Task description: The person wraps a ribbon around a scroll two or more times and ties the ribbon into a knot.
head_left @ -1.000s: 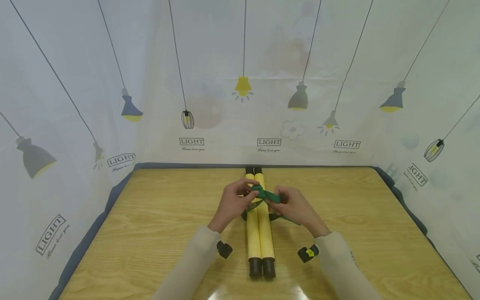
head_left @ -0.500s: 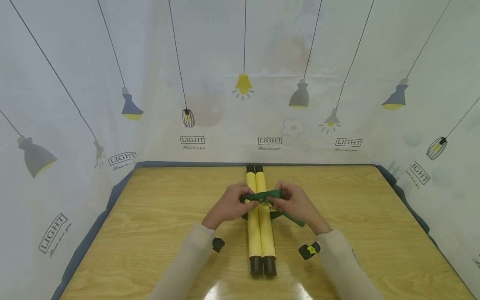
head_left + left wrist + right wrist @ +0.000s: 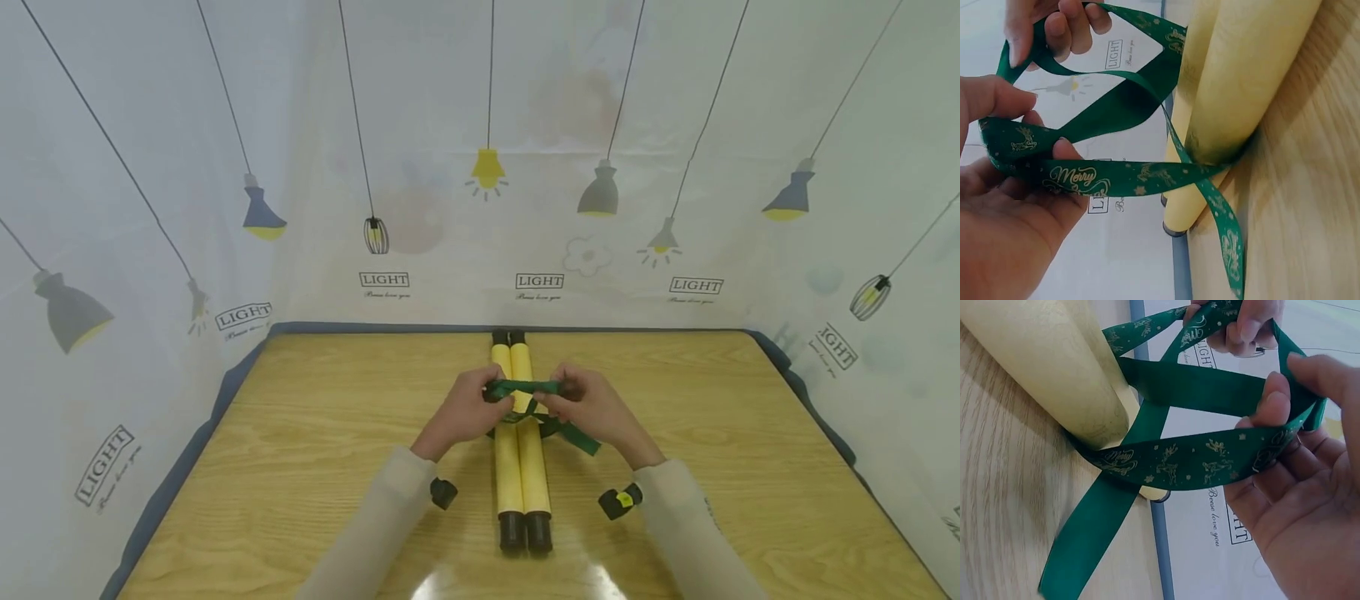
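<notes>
Two pale yellow tubes [image 3: 510, 475] with dark end caps lie side by side, pointing away from me. A green ribbon [image 3: 1147, 178] with gold "Merry" lettering and reindeer passes around them and rises in loops above. My left hand [image 3: 463, 408] pinches a loop of it between thumb and fingers, left of the tubes. Opposite, my right hand [image 3: 596, 408] pinches another part. Between the hands a stretch of ribbon runs nearly level over the tubes. One loose ribbon tail [image 3: 1094, 540] crosses beneath and hangs to the right. The ribbon under the tubes is hidden.
The wood-grain table [image 3: 337, 417] extends to both sides. Behind it stands a white curtain [image 3: 450, 308] printed with hanging lamps. A dark blue strip [image 3: 390, 328] edges the table's back. A black wrist device [image 3: 619, 501] sits near the right sleeve.
My left hand has shifted a little left and lower, drawing the ribbon from a bunched crossing into a level stretch between both hands. The loose tail at right shows broader. The tubes keep their place.
</notes>
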The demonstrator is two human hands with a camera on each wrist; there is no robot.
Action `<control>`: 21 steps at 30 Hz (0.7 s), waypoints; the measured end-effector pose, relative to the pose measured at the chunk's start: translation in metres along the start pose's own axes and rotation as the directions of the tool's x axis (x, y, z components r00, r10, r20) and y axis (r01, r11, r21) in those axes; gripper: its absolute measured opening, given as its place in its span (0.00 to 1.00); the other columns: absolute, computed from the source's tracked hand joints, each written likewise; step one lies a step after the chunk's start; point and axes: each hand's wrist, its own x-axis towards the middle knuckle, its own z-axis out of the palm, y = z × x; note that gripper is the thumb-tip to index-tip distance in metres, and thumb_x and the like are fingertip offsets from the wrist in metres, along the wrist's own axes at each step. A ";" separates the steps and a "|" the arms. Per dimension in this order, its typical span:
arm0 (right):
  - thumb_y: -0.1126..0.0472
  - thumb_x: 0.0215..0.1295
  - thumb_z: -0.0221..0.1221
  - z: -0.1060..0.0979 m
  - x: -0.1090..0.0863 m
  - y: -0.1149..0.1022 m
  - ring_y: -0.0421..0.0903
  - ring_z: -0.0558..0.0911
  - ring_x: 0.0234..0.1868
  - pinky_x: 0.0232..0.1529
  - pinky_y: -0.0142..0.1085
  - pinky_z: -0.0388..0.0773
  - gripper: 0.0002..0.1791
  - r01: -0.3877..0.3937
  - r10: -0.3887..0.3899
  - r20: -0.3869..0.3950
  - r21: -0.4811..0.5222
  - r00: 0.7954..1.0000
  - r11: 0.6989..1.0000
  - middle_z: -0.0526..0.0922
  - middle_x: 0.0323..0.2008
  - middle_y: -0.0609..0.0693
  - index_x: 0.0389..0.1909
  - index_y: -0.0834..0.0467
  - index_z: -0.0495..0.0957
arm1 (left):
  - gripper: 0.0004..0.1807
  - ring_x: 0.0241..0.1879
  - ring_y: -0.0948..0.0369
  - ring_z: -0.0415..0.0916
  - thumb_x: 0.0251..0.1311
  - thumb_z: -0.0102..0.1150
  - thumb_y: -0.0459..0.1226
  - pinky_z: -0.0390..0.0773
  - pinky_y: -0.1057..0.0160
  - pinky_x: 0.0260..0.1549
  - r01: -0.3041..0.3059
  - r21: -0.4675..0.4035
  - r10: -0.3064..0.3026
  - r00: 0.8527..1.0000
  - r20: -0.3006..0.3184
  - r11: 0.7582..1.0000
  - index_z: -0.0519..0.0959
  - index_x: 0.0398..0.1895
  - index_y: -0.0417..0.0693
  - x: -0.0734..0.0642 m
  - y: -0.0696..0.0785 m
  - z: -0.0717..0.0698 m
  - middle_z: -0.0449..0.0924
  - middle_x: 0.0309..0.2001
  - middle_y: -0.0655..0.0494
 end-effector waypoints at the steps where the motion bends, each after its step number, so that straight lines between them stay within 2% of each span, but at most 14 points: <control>1: 0.52 0.72 0.63 0.000 0.000 0.001 0.52 0.80 0.28 0.32 0.40 0.81 0.12 0.007 -0.007 0.008 0.004 1.000 1.000 0.81 0.29 0.64 0.38 0.56 0.75 | 0.05 0.26 0.64 0.71 0.68 0.58 0.32 0.74 0.67 0.25 -0.015 0.007 0.015 1.000 -0.011 1.000 0.74 0.34 0.44 0.000 -0.001 0.000 0.71 0.29 0.56; 3: 0.53 0.74 0.62 -0.001 0.000 0.003 0.57 0.81 0.28 0.32 0.40 0.81 0.12 0.020 -0.020 0.018 0.009 1.000 1.000 0.81 0.30 0.66 0.38 0.57 0.75 | 0.01 0.29 0.63 0.74 0.68 0.56 0.31 0.78 0.66 0.28 -0.043 0.021 0.044 0.998 -0.033 0.999 0.78 0.39 0.44 -0.001 -0.002 -0.002 0.77 0.33 0.54; 6: 0.55 0.75 0.60 -0.002 -0.001 0.005 0.63 0.80 0.30 0.33 0.41 0.81 0.09 0.027 -0.027 0.018 0.019 0.999 0.999 0.81 0.30 0.65 0.39 0.57 0.75 | 0.09 0.35 0.61 0.78 0.70 0.54 0.31 0.81 0.64 0.34 -0.084 0.060 0.088 0.994 -0.066 0.995 0.82 0.47 0.45 -0.004 -0.002 -0.005 0.84 0.42 0.49; 8: 0.57 0.76 0.60 -0.003 -0.002 0.005 0.63 0.79 0.30 0.33 0.39 0.81 0.08 0.028 -0.028 0.007 0.026 1.000 0.999 0.81 0.30 0.64 0.39 0.58 0.76 | 0.12 0.37 0.59 0.78 0.70 0.53 0.31 0.81 0.64 0.36 -0.107 0.104 0.117 0.989 -0.095 0.989 0.85 0.49 0.45 -0.006 -0.002 -0.007 0.85 0.44 0.48; 13: 0.59 0.76 0.59 -0.004 -0.001 0.007 0.53 0.81 0.33 0.34 0.38 0.83 0.06 0.030 -0.030 -0.042 -0.002 0.999 1.000 0.80 0.36 0.59 0.42 0.58 0.78 | 0.15 0.40 0.60 0.81 0.67 0.53 0.30 0.83 0.64 0.39 -0.144 0.236 0.190 0.963 -0.189 0.961 0.88 0.47 0.45 -0.008 -0.003 -0.011 0.86 0.43 0.50; 17: 0.57 0.76 0.60 -0.005 -0.001 0.008 0.51 0.83 0.50 0.48 0.44 0.83 0.07 0.031 -0.034 -0.091 -0.036 0.995 0.999 0.83 0.50 0.58 0.43 0.57 0.79 | 0.13 0.42 0.60 0.82 0.65 0.55 0.30 0.85 0.59 0.41 -0.149 0.291 0.228 0.938 -0.261 0.945 0.89 0.43 0.46 -0.010 -0.004 -0.016 0.86 0.43 0.53; 19: 0.57 0.76 0.59 -0.007 -0.001 0.009 0.54 0.81 0.59 0.56 0.49 0.81 0.08 0.032 -0.036 -0.121 -0.037 0.992 0.999 0.82 0.56 0.58 0.42 0.58 0.79 | 0.12 0.40 0.60 0.82 0.66 0.55 0.30 0.85 0.57 0.41 -0.142 0.287 0.222 0.936 -0.272 0.947 0.88 0.42 0.47 -0.010 -0.004 -0.020 0.86 0.41 0.54; 21: 0.57 0.76 0.59 -0.009 -0.002 0.009 0.56 0.80 0.63 0.61 0.53 0.79 0.09 0.025 -0.030 -0.153 -0.035 0.988 0.999 0.82 0.60 0.57 0.41 0.59 0.79 | 0.11 0.39 0.60 0.83 0.67 0.54 0.31 0.85 0.56 0.41 -0.127 0.251 0.195 0.942 -0.271 0.960 0.87 0.42 0.49 -0.011 -0.006 -0.025 0.87 0.40 0.52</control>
